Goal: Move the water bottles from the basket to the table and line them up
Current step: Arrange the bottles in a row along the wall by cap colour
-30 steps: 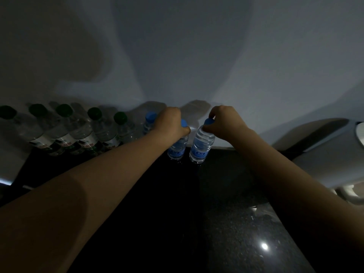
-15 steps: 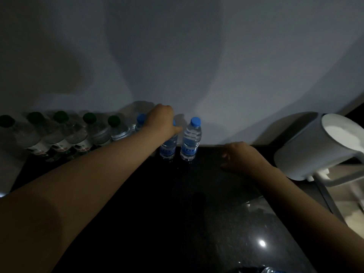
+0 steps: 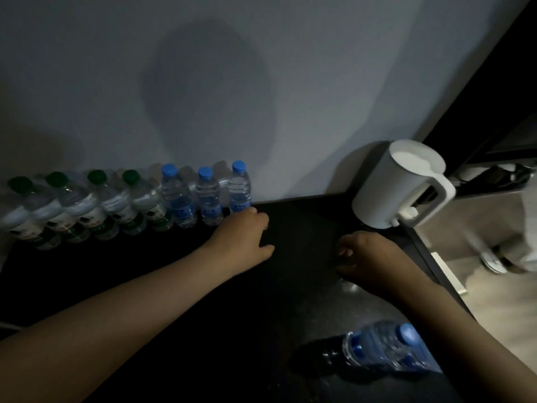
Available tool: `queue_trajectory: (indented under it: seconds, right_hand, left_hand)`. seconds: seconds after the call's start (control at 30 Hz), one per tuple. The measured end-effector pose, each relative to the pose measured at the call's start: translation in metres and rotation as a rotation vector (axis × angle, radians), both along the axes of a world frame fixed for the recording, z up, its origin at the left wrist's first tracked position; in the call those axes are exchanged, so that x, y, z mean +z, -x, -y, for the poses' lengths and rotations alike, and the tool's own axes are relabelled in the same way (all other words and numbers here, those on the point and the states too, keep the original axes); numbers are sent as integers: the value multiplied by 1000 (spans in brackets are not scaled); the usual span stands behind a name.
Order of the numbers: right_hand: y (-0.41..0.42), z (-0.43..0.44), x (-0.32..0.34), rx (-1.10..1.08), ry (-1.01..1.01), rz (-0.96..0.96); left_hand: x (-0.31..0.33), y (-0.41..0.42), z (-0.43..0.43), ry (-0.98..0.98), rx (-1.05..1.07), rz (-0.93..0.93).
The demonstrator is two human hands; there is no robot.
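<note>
A row of water bottles stands along the wall on the dark table [image 3: 290, 286]: several green-capped bottles [image 3: 116, 205] on the left, then three blue-capped bottles [image 3: 207, 199]. The rightmost blue-capped bottle [image 3: 239, 187] stands just behind my left hand [image 3: 242, 234], which hovers low over the table with loosely curled fingers and holds nothing. My right hand [image 3: 366, 260] is over the table to the right, fingers curled, empty. More blue-capped bottles [image 3: 386, 349] lie near the bottom right, partly hidden by my right forearm. The basket is not plainly visible.
A white electric kettle [image 3: 398, 184] stands at the table's back right corner. The table's right edge [image 3: 430, 257] drops to a light floor, where a person's shoe and trouser leg [image 3: 499, 257] show. A grey wall rises right behind the bottle row.
Both hands have let go of the two blue-capped bottles, which now stand in the row. Both hands have drawn back toward me, and my view has swung right and down.
</note>
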State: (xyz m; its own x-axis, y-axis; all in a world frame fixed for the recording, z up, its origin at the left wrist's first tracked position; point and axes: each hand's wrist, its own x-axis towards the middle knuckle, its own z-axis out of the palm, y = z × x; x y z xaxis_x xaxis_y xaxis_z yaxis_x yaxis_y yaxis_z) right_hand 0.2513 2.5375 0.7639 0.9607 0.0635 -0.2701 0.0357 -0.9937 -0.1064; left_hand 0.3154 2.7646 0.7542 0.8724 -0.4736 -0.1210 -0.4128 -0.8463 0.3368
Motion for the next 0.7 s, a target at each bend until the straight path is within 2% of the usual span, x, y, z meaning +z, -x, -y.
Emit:
queue_trajectory:
  seconds: [0.3, 0.7]
  right_hand:
    - [112, 60, 25, -172, 21, 98]
    - [208, 125, 15, -411, -14, 88]
  left_hand:
    - [15, 77, 77, 65, -216, -12]
    - [-2, 133, 156, 82, -385, -23]
